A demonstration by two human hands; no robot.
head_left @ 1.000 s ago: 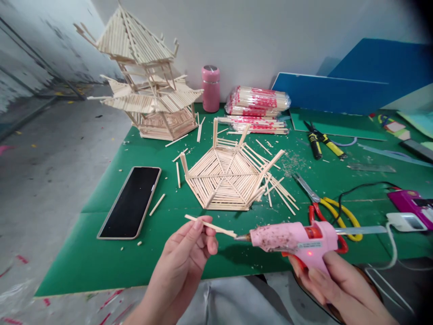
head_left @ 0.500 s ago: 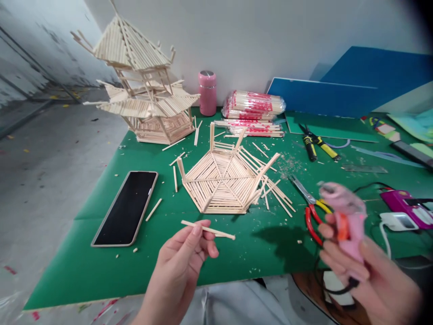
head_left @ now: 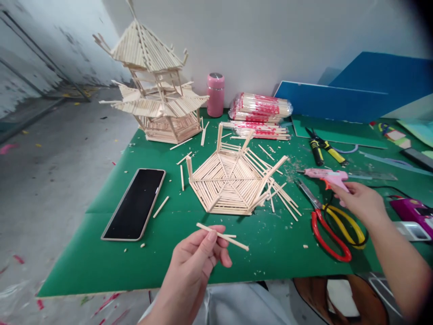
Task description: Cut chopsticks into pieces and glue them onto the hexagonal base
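Two thin wooden sticks (head_left: 237, 242) are pinched between the thumb and fingers of my left hand (head_left: 204, 250), near the table's front edge. My right hand (head_left: 358, 198) grips the handle of a pink glue gun (head_left: 326, 174), whose nozzle points left over the table. Just beyond my left hand lies a hexagonal stick base (head_left: 227, 180) with short upright posts at its corners. Loose sticks (head_left: 287, 201) lie at its right side. Red and yellow scissors (head_left: 333, 225) are beside my right hand, partly crossed by the black cord.
A stick pagoda (head_left: 158, 99) stands at the back left, beside a pink bottle (head_left: 215, 95) and wrapped stick bundles (head_left: 260, 110). A phone (head_left: 135, 205) lies left. Pliers (head_left: 326, 148) and a purple device (head_left: 411, 214) are at the right.
My right hand has moved away from me with the glue gun, now low over the table beyond the scissors. The view has shifted slightly left; my left hand still holds the sticks.
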